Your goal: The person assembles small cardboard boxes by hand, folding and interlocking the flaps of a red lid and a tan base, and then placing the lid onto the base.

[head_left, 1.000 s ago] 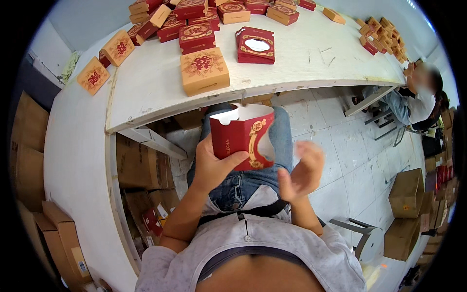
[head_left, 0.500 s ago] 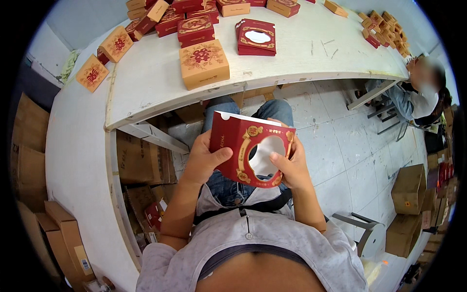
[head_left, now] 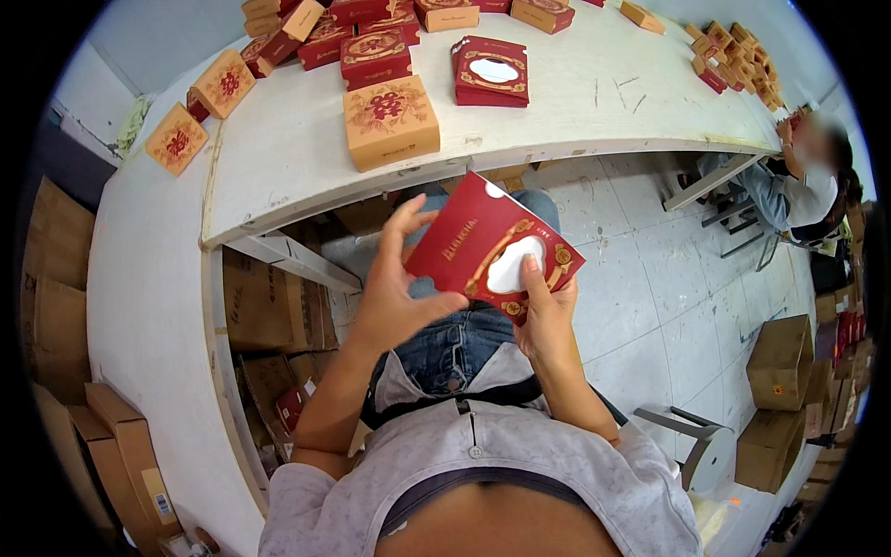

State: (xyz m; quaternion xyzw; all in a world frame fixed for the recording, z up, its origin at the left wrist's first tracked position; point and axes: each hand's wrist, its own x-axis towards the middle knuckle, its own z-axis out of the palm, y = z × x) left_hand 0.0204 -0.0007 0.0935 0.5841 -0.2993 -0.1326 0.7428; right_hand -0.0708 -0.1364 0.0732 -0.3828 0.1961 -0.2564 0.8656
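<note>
Over my lap, a red cardboard box sleeve [head_left: 457,243] with gold print and a scalloped window is tilted, its left corner lower than its top. My right hand [head_left: 549,320] grips its lower right part, the thumb lying across the window. My left hand [head_left: 382,292] is at the left edge with thumb and fingers spread apart; whether the fingertips touch the sleeve I cannot tell. On the table, a stack of flat red sleeves [head_left: 490,95] with similar windows lies beyond my hands. Left of it stands an orange box [head_left: 394,123] with a red emblem.
Red and orange boxes [head_left: 374,60] crowd the far left of the white table [head_left: 594,116]. More boxes [head_left: 738,60] are piled at the far right, where another person [head_left: 803,181] sits. Brown cartons [head_left: 780,362] stand on the right floor; a chair [head_left: 691,436] is close by my right side.
The sleeve has turned, its top left corner rising and its printed face swinging round. My left hand has loosened from its left side and spread its fingers; my right hand keeps its grip.
</note>
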